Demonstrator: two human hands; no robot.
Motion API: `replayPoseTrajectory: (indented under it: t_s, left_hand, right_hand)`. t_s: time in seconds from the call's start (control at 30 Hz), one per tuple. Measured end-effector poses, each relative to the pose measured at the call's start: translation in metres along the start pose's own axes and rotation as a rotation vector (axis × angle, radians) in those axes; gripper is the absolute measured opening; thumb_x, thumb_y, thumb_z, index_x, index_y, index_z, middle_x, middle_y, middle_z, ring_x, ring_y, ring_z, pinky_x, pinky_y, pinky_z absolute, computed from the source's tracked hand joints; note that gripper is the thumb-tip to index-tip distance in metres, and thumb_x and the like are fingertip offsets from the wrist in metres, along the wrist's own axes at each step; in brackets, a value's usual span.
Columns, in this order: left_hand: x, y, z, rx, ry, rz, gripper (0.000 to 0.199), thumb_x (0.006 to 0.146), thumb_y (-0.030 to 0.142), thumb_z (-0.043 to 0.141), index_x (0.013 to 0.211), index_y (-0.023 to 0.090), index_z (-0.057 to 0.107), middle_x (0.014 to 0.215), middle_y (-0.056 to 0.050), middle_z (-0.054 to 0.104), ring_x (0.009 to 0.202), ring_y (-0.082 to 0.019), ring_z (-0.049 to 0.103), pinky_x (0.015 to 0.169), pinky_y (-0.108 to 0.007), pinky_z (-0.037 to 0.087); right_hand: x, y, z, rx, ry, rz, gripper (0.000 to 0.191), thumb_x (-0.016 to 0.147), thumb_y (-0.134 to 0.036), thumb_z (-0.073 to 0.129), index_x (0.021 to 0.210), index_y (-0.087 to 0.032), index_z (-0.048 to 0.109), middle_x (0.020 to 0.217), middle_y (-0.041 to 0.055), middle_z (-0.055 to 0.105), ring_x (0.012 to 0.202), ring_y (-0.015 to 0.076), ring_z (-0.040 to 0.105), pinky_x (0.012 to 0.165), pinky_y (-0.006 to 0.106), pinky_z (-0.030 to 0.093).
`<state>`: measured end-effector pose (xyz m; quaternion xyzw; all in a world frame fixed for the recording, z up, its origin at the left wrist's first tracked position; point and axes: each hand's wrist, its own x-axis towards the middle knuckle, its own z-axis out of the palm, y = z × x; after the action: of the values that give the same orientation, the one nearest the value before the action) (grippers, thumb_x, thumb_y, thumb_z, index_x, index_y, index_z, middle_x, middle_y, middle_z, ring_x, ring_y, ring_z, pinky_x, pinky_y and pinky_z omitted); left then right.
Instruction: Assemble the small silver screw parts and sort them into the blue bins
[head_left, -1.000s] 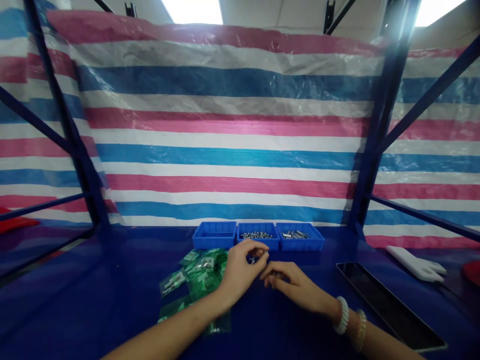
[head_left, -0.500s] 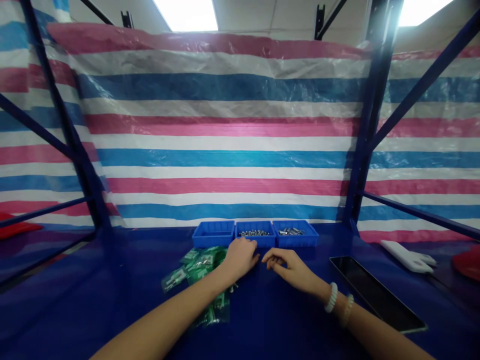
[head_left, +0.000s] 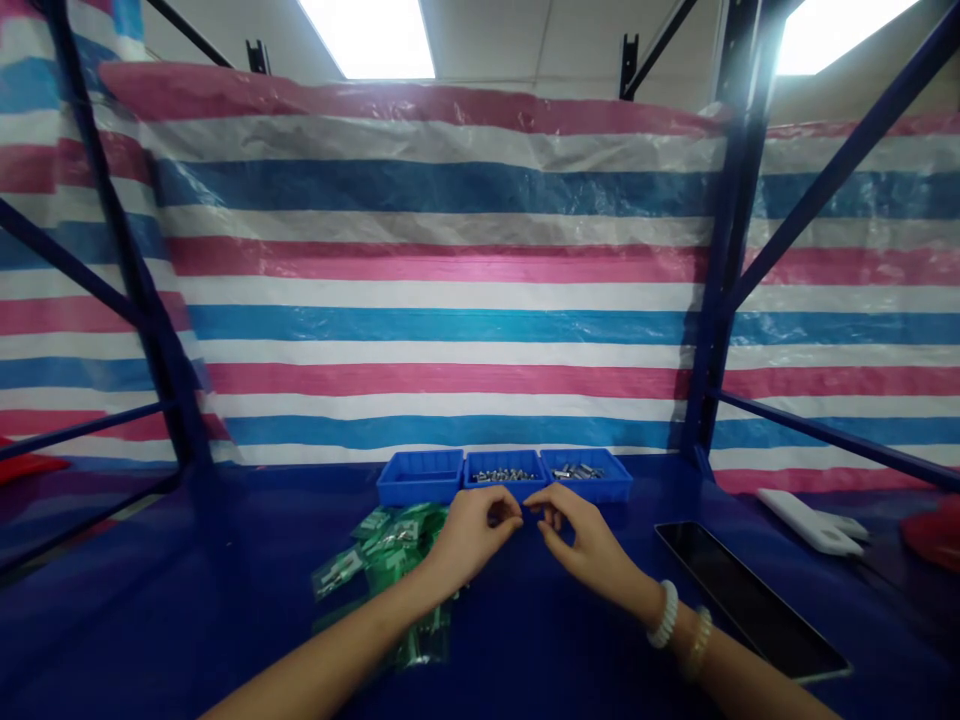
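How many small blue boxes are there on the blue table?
3, in one row near the back of the table: the left box, the middle box and the right box.

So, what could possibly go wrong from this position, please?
The left forearm crosses over the green packets and might drag them. The middle bin and right bin are open and hold small metal parts; a bump could spill them. The black flat device near the right forearm might get pushed.

Three blue bins (head_left: 420, 494), one black-screened device (head_left: 750, 600), two bracelets (head_left: 664, 614); several green packets (head_left: 393, 548), too jumbled to count exactly.
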<state>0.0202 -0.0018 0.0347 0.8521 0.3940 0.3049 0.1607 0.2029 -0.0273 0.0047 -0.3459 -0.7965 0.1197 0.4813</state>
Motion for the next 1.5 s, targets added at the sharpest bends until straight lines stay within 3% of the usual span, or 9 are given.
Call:
replayPoseTrajectory:
  t_s: [0.1, 0.23, 0.43, 0.6, 0.7, 0.83, 1.27, 1.37, 1.5]
  left_hand:
    - [-0.012, 0.004, -0.005, -0.32, -0.012, -0.118, 0.005, 0.074, 0.019, 0.064, 0.075, 0.016, 0.061, 0.072, -0.003, 0.068, 0.07, -0.017, 0.065, 0.064, -0.025, 0.048]
    - [-0.019, 0.004, -0.004, -0.625, -0.029, -0.263, 0.025, 0.062, 0.023, 0.076, 0.069, 0.015, 0.053, 0.066, 0.002, 0.063, 0.056, -0.011, 0.059, 0.054, -0.021, 0.041]
    - [-0.024, 0.001, -0.003, -0.751, -0.036, -0.308, 0.035, 0.058, 0.025, 0.08, 0.071, 0.016, 0.049, 0.069, 0.003, 0.062, 0.052, -0.009, 0.058, 0.051, -0.019, 0.038]
    - [-0.025, 0.001, 0.001, -0.843, -0.036, -0.296, 0.023, 0.072, 0.032, 0.069, 0.075, 0.015, 0.053, 0.064, 0.001, 0.063, 0.06, -0.014, 0.063, 0.06, -0.025, 0.047]
    - [-0.027, 0.003, 0.004, -0.89, -0.021, -0.265, 0.012, 0.071, 0.021, 0.063, 0.078, 0.015, 0.056, 0.068, -0.001, 0.064, 0.065, -0.014, 0.063, 0.063, -0.025, 0.048]
    - [-0.032, 0.009, 0.007, -0.779, 0.044, -0.236, 0.023, 0.061, 0.005, 0.06, 0.081, 0.015, 0.058, 0.077, -0.001, 0.064, 0.07, -0.014, 0.063, 0.059, -0.021, 0.043]
    - [-0.033, 0.019, 0.012, -0.508, 0.256, -0.065, 0.005, 0.075, 0.018, 0.062, 0.079, 0.015, 0.063, 0.083, -0.005, 0.065, 0.075, -0.017, 0.063, 0.066, -0.026, 0.051]
    - [-0.023, 0.014, 0.009, -0.408, 0.289, -0.001, 0.007, 0.077, 0.014, 0.059, 0.082, 0.016, 0.063, 0.082, -0.003, 0.067, 0.076, -0.016, 0.064, 0.072, -0.026, 0.052]
    - [0.015, -0.002, -0.002, 0.03, 0.27, 0.102, 0.014, 0.08, 0.011, 0.056, 0.089, 0.018, 0.064, 0.087, -0.001, 0.07, 0.083, -0.014, 0.065, 0.079, -0.025, 0.05]
  right_hand:
    - [-0.002, -0.008, 0.001, 0.026, -0.061, -0.036, 0.033, 0.079, -0.005, 0.051, 0.107, -0.022, 0.059, 0.087, 0.0023, 0.059, 0.071, 0.0143, 0.054, 0.065, 0.027, 0.044]
    - [-0.003, -0.013, 0.005, 0.066, -0.12, -0.04, 0.028, 0.079, -0.006, 0.053, 0.1, -0.022, 0.062, 0.086, 0.0021, 0.062, 0.073, 0.0143, 0.055, 0.066, 0.027, 0.046]
    - [-0.005, -0.017, 0.004, 0.041, -0.149, -0.019, 0.016, 0.08, -0.01, 0.056, 0.087, -0.021, 0.065, 0.079, 0.0019, 0.064, 0.07, 0.0145, 0.057, 0.063, 0.026, 0.047]
    - [-0.005, -0.025, -0.002, -0.055, -0.145, -0.074, 0.009, 0.086, -0.017, 0.054, 0.088, -0.02, 0.062, 0.081, 0.0036, 0.064, 0.077, 0.0169, 0.057, 0.07, 0.029, 0.045]
    - [-0.005, -0.027, -0.002, -0.003, -0.089, 0.011, 0.016, 0.091, -0.023, 0.05, 0.079, -0.019, 0.06, 0.075, 0.0022, 0.061, 0.069, 0.0146, 0.055, 0.064, 0.027, 0.043]
    - [-0.005, -0.025, 0.003, 0.076, -0.062, 0.167, 0.027, 0.093, -0.032, 0.047, 0.072, -0.018, 0.058, 0.071, 0.0013, 0.058, 0.066, 0.014, 0.052, 0.061, 0.026, 0.04]
    - [-0.005, -0.015, 0.029, 0.931, -0.082, 0.543, 0.037, 0.081, -0.049, 0.062, 0.068, -0.014, 0.062, 0.062, -0.0006, 0.054, 0.058, 0.0114, 0.05, 0.057, 0.024, 0.04]
    - [-0.004, -0.013, 0.029, 0.999, 0.022, 0.581, 0.036, 0.077, -0.049, 0.066, 0.072, -0.013, 0.066, 0.066, 0.0019, 0.058, 0.06, 0.0119, 0.051, 0.058, 0.024, 0.04]
    - [0.001, -0.001, 0.022, 0.913, 0.254, 0.621, 0.039, 0.072, -0.052, 0.069, 0.07, -0.013, 0.068, 0.062, 0.0025, 0.059, 0.059, 0.0121, 0.051, 0.056, 0.023, 0.039]
